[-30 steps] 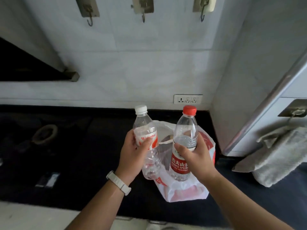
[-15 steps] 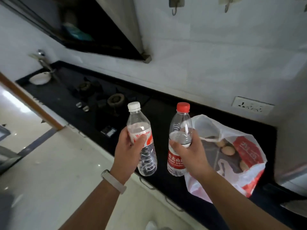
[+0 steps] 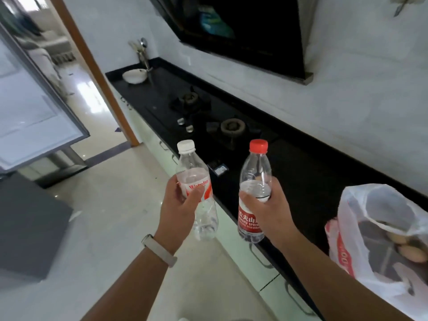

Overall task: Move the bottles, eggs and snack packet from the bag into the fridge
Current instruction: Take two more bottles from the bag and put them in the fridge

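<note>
My left hand [image 3: 179, 208] grips a clear bottle with a white cap [image 3: 196, 179] and a red-and-white label. My right hand [image 3: 269, 210] grips a clear bottle with a red cap [image 3: 254, 172] and a red label. Both bottles are upright, held side by side over the counter's front edge. The white and red plastic bag [image 3: 361, 242] stands open on the counter at the right, with eggs [image 3: 410, 253] showing through it. The snack packet is not visible. At the far left an open fridge door [image 3: 34, 112] shows.
A black counter [image 3: 312, 181] runs along the tiled wall with a gas hob [image 3: 208, 119], a white bowl [image 3: 134, 76] and a utensil holder [image 3: 141, 52] at its far end. A range hood [image 3: 243, 31] hangs above. A doorway with a wooden frame [image 3: 97, 72] opens beyond. A dark grey block [image 3: 25, 230] sits at the lower left.
The view has swung left, away from the bag, toward the hob, doorway and fridge door. Both bottles have come out over the counter's front edge, still held upright.
</note>
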Demonstrator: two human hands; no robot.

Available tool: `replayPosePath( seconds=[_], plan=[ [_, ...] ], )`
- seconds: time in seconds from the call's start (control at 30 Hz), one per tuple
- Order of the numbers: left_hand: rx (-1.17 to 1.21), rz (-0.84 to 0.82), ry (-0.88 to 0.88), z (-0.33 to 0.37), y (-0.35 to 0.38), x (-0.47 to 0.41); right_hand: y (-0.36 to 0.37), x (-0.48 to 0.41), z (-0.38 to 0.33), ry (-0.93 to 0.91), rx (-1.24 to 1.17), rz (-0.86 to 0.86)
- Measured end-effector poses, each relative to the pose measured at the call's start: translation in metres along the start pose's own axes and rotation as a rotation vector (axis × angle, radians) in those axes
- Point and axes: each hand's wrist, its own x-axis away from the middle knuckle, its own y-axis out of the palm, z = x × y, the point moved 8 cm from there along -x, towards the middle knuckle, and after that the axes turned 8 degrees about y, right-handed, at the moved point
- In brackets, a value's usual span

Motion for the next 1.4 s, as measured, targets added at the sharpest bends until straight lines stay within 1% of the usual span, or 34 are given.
replayPosePath(
  seconds=[0.17,0.33,0.47,0.63,0.83,1.0,1.17,1.4],
  plan=[
    [-0.002,0.105,-0.003,-0.023,-0.106,-0.032,0.113,-0.01,-0.014,-0.014,0.085,-0.114],
    [0.014,0.219,-0.015,-0.044,-0.208,-0.051,0.227,-0.019,-0.026,-0.042,0.117,-0.222],
    [-0.05,0.318,-0.004,-0.053,-0.289,-0.056,0.314,-0.02,-0.036,-0.073,0.128,-0.344],
    [-0.091,0.431,-0.042,-0.073,-0.365,-0.054,0.4,-0.022,-0.04,-0.08,0.158,-0.5],
    [-0.128,0.532,-0.108,-0.097,-0.408,-0.062,0.47,-0.046,-0.037,-0.086,0.216,-0.61],
    [-0.252,0.588,-0.141,-0.115,-0.434,-0.093,0.525,-0.091,-0.035,-0.085,0.199,-0.688],
    [-0.293,0.671,-0.159,-0.125,-0.461,-0.152,0.584,-0.151,-0.048,-0.088,0.204,-0.787],
    [-0.327,0.71,-0.143,-0.118,-0.465,-0.257,0.643,-0.237,-0.09,-0.076,0.194,-0.887]
  ],
)
